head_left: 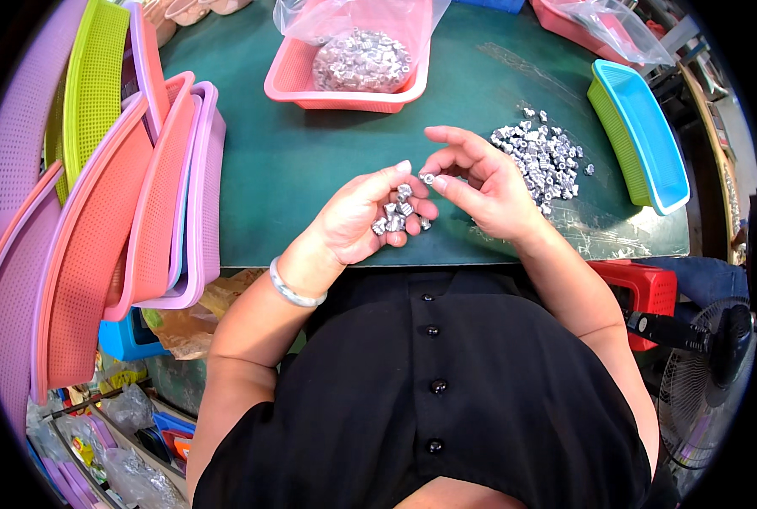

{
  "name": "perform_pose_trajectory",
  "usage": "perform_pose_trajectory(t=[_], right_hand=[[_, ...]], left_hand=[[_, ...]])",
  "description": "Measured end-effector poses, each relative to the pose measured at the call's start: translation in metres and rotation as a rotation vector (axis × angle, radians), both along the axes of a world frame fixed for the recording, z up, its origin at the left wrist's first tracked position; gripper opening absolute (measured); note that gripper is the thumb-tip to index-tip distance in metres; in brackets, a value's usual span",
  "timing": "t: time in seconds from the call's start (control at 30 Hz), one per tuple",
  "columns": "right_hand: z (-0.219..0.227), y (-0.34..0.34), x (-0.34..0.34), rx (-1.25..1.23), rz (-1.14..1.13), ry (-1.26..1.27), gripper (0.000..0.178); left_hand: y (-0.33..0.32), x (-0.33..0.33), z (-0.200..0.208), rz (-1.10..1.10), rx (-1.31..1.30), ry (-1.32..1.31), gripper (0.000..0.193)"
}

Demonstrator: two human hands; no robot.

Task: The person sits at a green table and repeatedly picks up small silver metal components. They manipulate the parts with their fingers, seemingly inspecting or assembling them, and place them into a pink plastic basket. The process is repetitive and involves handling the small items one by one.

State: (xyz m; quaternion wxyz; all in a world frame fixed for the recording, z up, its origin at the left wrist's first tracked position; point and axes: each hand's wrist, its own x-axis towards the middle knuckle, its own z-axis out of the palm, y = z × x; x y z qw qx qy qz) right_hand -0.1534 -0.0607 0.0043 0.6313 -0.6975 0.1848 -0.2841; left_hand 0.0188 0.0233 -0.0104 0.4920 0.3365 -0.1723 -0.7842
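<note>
My left hand point(350, 214), palm up with fingers curled, cradles several small silvery metal fittings point(393, 217). One more metal fitting point(428, 179) is pinched between the thumb and a finger of my right hand point(499, 193), just beside the left fingertips. On the green table point(276, 182), to the right of my right hand, lies a loose pile of similar metal pieces point(541, 157). Farther off, a coral plastic basket point(344, 103) holds a clear bag of metal parts point(361, 61). The fittings are too small for their exact shape to show.
Stacked purple, green and coral baskets point(98, 263) crowd the left side. A blue basket nested with a green one point(645, 136) stands at the right table edge. At the far right are a pink basket point(586, 32) with plastic and, below, a black fan point(709, 365).
</note>
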Motion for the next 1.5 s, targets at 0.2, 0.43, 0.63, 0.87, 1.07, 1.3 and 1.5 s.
perform_pose_trajectory(t=[0.2,0.43,0.63,0.87,1.07,1.3,1.5], right_hand=[[-0.002,0.002,0.002,-0.151,-0.027,-0.042,0.045],[-0.005,0.001,0.003,-0.264,-0.034,-0.054,0.049],[-0.005,0.001,0.002,-0.247,-0.027,-0.070,0.049],[-0.006,0.001,0.002,-0.231,-0.023,-0.079,0.049],[-0.007,0.002,0.001,-0.198,-0.010,-0.092,0.048],[-0.009,0.002,0.001,-0.079,0.014,-0.081,0.047],[-0.006,0.002,0.001,-0.066,0.026,-0.077,0.046]], left_hand=[[-0.001,-0.011,0.007,0.028,-0.014,-0.105,0.021],[0.002,-0.015,0.006,0.129,-0.082,-0.277,0.012],[0.001,-0.017,0.004,0.173,-0.115,-0.301,0.013],[0.000,-0.018,0.005,0.193,-0.123,-0.373,0.015],[0.000,-0.021,0.004,0.236,-0.192,-0.507,0.017],[-0.001,-0.023,0.002,0.253,-0.233,-0.516,0.019],[0.000,-0.022,0.004,0.223,-0.211,-0.464,0.023]])
